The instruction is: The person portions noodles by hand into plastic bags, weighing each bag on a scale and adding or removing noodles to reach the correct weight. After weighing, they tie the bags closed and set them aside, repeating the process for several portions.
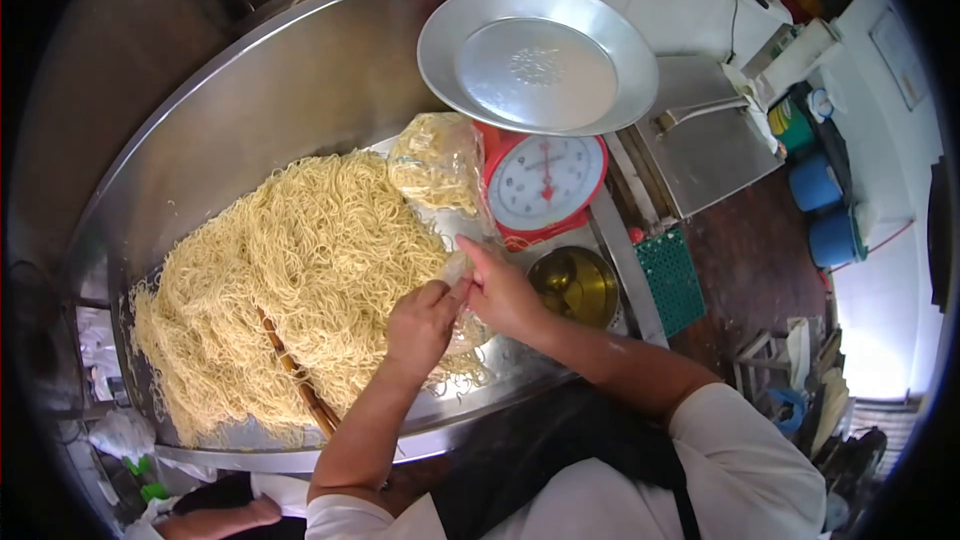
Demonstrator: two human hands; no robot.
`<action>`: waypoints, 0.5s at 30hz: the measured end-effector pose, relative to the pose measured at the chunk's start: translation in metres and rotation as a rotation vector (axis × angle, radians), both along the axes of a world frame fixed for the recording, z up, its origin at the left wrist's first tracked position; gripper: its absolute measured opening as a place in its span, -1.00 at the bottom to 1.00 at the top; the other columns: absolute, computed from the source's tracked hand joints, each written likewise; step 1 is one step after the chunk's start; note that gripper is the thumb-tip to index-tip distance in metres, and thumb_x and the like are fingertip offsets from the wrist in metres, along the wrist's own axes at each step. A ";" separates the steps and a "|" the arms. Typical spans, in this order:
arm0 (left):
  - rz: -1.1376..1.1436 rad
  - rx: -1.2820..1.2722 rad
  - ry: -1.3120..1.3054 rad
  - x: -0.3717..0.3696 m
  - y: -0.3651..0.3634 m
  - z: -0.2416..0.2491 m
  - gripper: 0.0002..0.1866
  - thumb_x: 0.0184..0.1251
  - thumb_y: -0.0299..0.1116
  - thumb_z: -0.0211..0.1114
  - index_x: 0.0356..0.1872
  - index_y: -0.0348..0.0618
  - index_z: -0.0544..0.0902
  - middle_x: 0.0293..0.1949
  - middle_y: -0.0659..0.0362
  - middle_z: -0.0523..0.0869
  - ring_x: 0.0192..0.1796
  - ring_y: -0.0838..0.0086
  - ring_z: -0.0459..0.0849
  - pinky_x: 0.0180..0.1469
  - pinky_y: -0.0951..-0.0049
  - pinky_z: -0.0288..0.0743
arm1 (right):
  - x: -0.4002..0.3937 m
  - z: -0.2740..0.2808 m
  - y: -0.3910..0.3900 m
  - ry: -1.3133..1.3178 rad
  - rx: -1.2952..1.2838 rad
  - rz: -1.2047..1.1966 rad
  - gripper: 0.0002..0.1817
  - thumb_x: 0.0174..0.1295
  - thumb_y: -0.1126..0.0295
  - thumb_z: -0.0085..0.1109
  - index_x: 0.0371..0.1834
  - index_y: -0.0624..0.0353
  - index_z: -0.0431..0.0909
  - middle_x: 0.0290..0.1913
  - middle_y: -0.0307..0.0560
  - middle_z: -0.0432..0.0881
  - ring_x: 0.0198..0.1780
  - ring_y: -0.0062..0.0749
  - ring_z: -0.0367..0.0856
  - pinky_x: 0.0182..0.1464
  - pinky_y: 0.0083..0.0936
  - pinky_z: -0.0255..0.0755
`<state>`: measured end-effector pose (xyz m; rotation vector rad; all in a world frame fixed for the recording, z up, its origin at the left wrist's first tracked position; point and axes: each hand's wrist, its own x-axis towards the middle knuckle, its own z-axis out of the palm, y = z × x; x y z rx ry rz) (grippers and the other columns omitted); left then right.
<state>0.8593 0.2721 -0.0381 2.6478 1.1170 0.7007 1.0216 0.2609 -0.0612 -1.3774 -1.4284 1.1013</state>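
Both hands meet over the steel tray, at the right edge of a large heap of pale yellow noodles [310,250]. My left hand [425,325] has its fingers closed on the edge of a clear plastic bag [459,268]. My right hand [495,285] touches the same plastic, its index finger stretched out and the other fingers bent; what lies between them is hard to make out. A filled clear bag of noodles [435,165] rests just beyond the hands. Beside it stands a red scale [545,183] with a round metal pan [538,55] on top.
A bowl of yellow oil [575,287] sits right of my right hand. Wooden sticks [295,370] lie on the noodles. The tray has a raised steel wall [250,75]. A green crate [671,280] is farther right. Another person's forearm [222,521] shows at lower left.
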 end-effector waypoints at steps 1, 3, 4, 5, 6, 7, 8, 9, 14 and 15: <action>-0.003 -0.019 0.018 0.000 0.000 0.002 -0.55 0.03 -0.51 0.35 0.04 -0.05 0.65 -0.44 0.17 0.56 -0.45 0.27 0.58 -0.39 0.32 0.50 | 0.002 0.010 -0.001 -0.259 0.081 0.062 -0.32 0.19 0.54 0.03 0.42 0.18 0.10 -0.49 0.06 0.59 -0.51 -0.10 0.59 -0.42 -0.22 0.44; 0.025 -0.038 -0.011 0.000 -0.001 0.002 -0.58 0.04 -0.50 0.35 0.02 -0.06 0.66 -0.44 0.17 0.56 -0.44 0.26 0.59 -0.39 0.32 0.51 | 0.002 0.018 -0.003 -0.291 0.064 0.087 -0.30 0.16 0.52 0.04 0.43 0.17 0.09 -0.47 0.08 0.60 -0.46 -0.02 0.60 -0.40 -0.16 0.44; 0.056 -0.054 -0.042 0.000 -0.002 0.002 -0.62 0.06 -0.49 0.34 -0.01 -0.06 0.66 -0.45 0.17 0.57 -0.44 0.26 0.60 -0.38 0.31 0.52 | 0.002 0.021 -0.003 -0.324 0.050 0.114 -0.28 0.14 0.50 0.05 0.43 0.17 0.08 -0.45 0.10 0.61 -0.42 0.06 0.60 -0.37 -0.10 0.44; 0.057 -0.057 -0.040 0.001 -0.002 0.002 -0.62 0.06 -0.49 0.34 -0.01 -0.06 0.66 -0.45 0.17 0.57 -0.44 0.26 0.60 -0.38 0.31 0.52 | 0.002 0.021 -0.003 -0.322 0.047 0.116 -0.28 0.14 0.50 0.05 0.43 0.17 0.08 -0.45 0.10 0.61 -0.42 0.06 0.60 -0.37 -0.10 0.44; 0.093 -0.095 -0.053 0.001 -0.003 0.002 -0.65 0.06 -0.48 0.34 -0.05 -0.08 0.67 -0.45 0.16 0.58 -0.43 0.25 0.61 -0.36 0.31 0.52 | 0.002 0.021 -0.005 -0.300 0.072 0.128 -0.26 0.13 0.48 0.07 0.43 0.17 0.07 -0.43 0.10 0.62 -0.41 0.05 0.61 -0.36 -0.11 0.45; 0.130 -0.132 -0.067 0.002 -0.004 0.003 -0.68 0.07 -0.48 0.34 -0.09 -0.09 0.68 -0.45 0.15 0.60 -0.42 0.24 0.63 -0.35 0.31 0.53 | 0.002 0.023 -0.006 -0.278 0.097 0.140 -0.25 0.13 0.45 0.09 0.43 0.17 0.06 -0.41 0.10 0.63 -0.40 0.04 0.62 -0.36 -0.12 0.46; 0.133 -0.134 -0.066 0.003 -0.005 0.005 -0.68 0.07 -0.48 0.34 -0.09 -0.09 0.68 -0.45 0.15 0.60 -0.42 0.24 0.63 -0.35 0.31 0.53 | 0.003 0.027 -0.008 -0.277 0.095 0.143 -0.25 0.13 0.45 0.09 0.43 0.17 0.06 -0.41 0.10 0.63 -0.40 0.04 0.62 -0.36 -0.12 0.46; 0.164 -0.176 -0.070 0.005 -0.006 0.007 -0.70 0.06 -0.48 0.34 -0.11 -0.10 0.67 -0.43 0.13 0.61 -0.40 0.23 0.64 -0.34 0.30 0.54 | 0.003 0.034 -0.010 -0.279 0.064 0.151 -0.24 0.12 0.44 0.11 0.44 0.16 0.06 -0.38 0.10 0.64 -0.38 0.03 0.62 -0.34 -0.13 0.47; 0.234 -0.237 -0.094 0.007 -0.008 0.007 -0.75 0.07 -0.48 0.33 -0.17 -0.13 0.65 -0.40 0.10 0.64 -0.36 0.20 0.66 -0.33 0.28 0.54 | 0.003 0.035 -0.013 -0.273 0.001 0.161 -0.23 0.11 0.40 0.15 0.43 0.15 0.07 -0.31 0.09 0.66 -0.33 0.01 0.64 -0.28 -0.16 0.50; 0.249 -0.257 -0.085 0.007 -0.008 0.009 -0.78 0.07 -0.48 0.32 -0.20 -0.15 0.64 -0.39 0.08 0.64 -0.35 0.18 0.66 -0.32 0.27 0.54 | 0.002 0.032 -0.013 -0.256 0.010 0.148 -0.26 0.10 0.41 0.16 0.40 0.15 0.12 -0.30 0.09 0.66 -0.30 0.00 0.64 -0.26 -0.17 0.50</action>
